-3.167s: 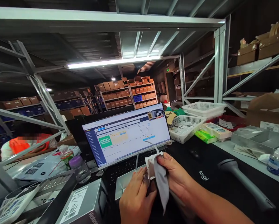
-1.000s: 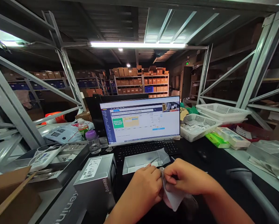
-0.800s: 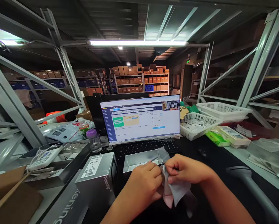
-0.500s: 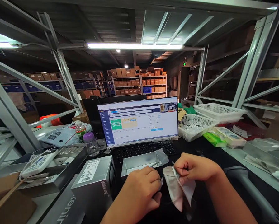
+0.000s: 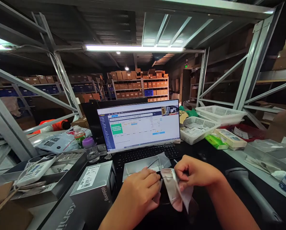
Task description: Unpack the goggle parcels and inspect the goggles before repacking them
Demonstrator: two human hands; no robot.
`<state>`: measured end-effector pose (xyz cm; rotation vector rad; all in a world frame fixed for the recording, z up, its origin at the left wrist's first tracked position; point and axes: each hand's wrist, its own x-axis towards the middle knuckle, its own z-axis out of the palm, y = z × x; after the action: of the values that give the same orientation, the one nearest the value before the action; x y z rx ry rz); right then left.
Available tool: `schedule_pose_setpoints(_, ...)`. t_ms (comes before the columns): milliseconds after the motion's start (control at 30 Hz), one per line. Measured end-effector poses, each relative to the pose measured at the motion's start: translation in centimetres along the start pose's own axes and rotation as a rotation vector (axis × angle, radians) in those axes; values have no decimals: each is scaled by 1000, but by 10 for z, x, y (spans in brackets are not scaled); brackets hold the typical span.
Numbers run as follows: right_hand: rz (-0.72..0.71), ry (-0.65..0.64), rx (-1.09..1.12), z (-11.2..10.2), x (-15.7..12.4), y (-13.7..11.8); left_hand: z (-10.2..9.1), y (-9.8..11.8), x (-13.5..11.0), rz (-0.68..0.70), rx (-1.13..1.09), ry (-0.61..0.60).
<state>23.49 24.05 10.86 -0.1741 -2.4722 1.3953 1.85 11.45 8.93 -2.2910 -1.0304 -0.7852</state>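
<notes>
pretty dim overall, just the ceiling tube light (image 5: pixel 134 48) and bright monitor (image 5: pixel 139 125) glowing, edges warped wide-angle, corners dark

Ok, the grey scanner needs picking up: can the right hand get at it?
Probably yes: the scanner lies unobstructed close by, though the right hand is busy pinching a pouch and would need to free itself first.

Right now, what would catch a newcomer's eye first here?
The bright flat computer screen glows mid-desk behind a black keyboard. Just below it, the right hand pinches a small pale cloth pouch, with the left hand close beside it. White plastic mesh baskets sit at right.
</notes>
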Motion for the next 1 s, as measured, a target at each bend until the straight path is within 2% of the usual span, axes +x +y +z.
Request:
schedule_pose_setpoints(100,-17,26,68,-14,-8,5,-5,1,2,4,1,69)
schedule_pose_setpoints(167,-6,62,155,-14,-7,6,-5,0,3,-14,-18,73)
schedule_pose_setpoints(267,-24,189,247,-8,1,8,-1,-2,2,-60,-39,83)
schedule_pose_setpoints(333,-44,329,291,-6,7,11,0,-4,1,-94,-49,110)
schedule_pose_setpoints(467,-129,773,453,-18,9,15,-6,-8,1,-124,6,169)
schedule_pose_setpoints(533,-185,887,579,-26,5,13,-10,-9,0,-139,22,201)
schedule_pose_setpoints(633,-203,927,757,-31,-5,6,-15,-10,-1,-160,49,268)
schedule_pose_setpoints(800,-166,1029,935,-29,-11,4,-14,-11,-7,-224,166,413)
schedule_pose_setpoints(933,-176,1068,943,-26,-3,7,-12,-13,-13,-272,217,464)
schedule_pose_setpoints(1000,-208,1056,921,-16,5,4,-10,-12,-14,-295,251,465)
